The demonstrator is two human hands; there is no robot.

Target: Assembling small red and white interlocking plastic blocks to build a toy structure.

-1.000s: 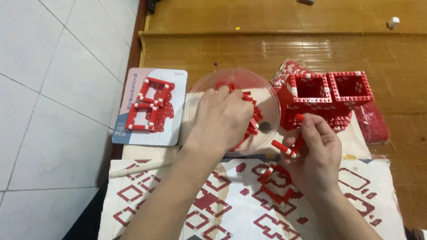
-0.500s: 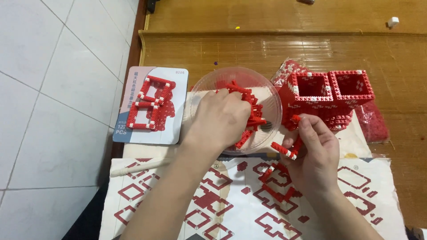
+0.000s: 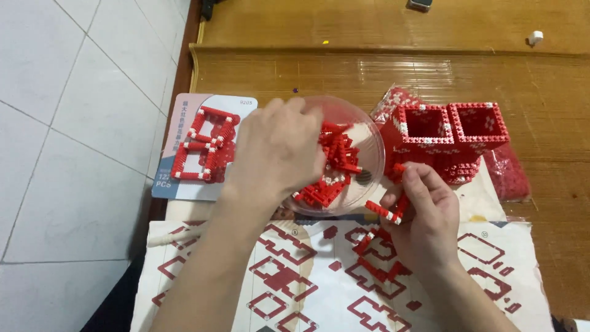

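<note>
White tiled floor (image 3: 67,123) fills the left, bare. Box card (image 3: 206,147) with a picture of a red block model lies at the left edge of the wooden platform (image 3: 369,74), its right part hidden under the left hand (image 3: 276,150). Left hand reaches palm down into the clear round bowl (image 3: 369,132); its fingertips are buried among the loose red bricks (image 3: 335,166), so whether they pinch a piece or are just spread can't be told. The bowl's near-left rim is covered by the hand.

The instruction sheet (image 3: 295,283) with red diagrams lies near, cut off at the bottom edge; both forearms cross it.

Right hand (image 3: 421,215) just right of the bowl, fingers pressed together, pinching a small red-and-white brick strip (image 3: 384,211). The strip's long axis runs left-far to right-near, its free end pointing left toward the bowl; its right end is hidden in the fingers.

Far right of that hand, the red block build (image 3: 452,138) with two open square cells stands upright, openings up, its near base partly blocked by the fingers. Red bags of bricks (image 3: 510,175) lie behind and right of it, contents unclear.

The far platform is mostly open; a small white item (image 3: 536,37) sits far right.
</note>
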